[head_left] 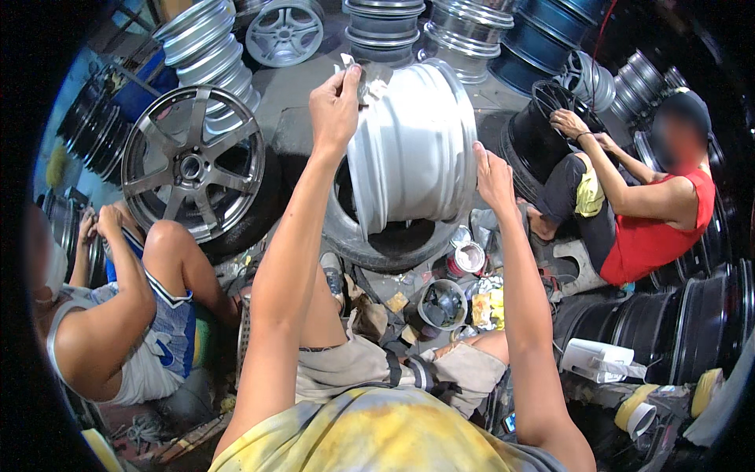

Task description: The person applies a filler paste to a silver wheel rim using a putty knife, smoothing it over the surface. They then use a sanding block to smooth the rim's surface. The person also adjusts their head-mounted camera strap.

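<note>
In front of me a silver-white wheel rim [413, 149] lies on its side across a black tyre [354, 240], its barrel facing up. My left hand [334, 110] is raised at the rim's far left edge, thumb and fingers pinched on a crumpled grey-white piece [373, 85]. Whether that piece is sheet or cloth I cannot make out; it lies against the rim. At the rim's right edge is my right hand [495, 179], thumb against the metal and the other fingers bent, partly hidden.
Below the rim stand a bucket [442, 305] and an open paint can [469, 257]. A dark spoked wheel [193, 165] leans at left, beside a seated person [118, 315]. Another person [653, 212] handles a black rim [543, 130] at right. Stacked rims [385, 31] line the back.
</note>
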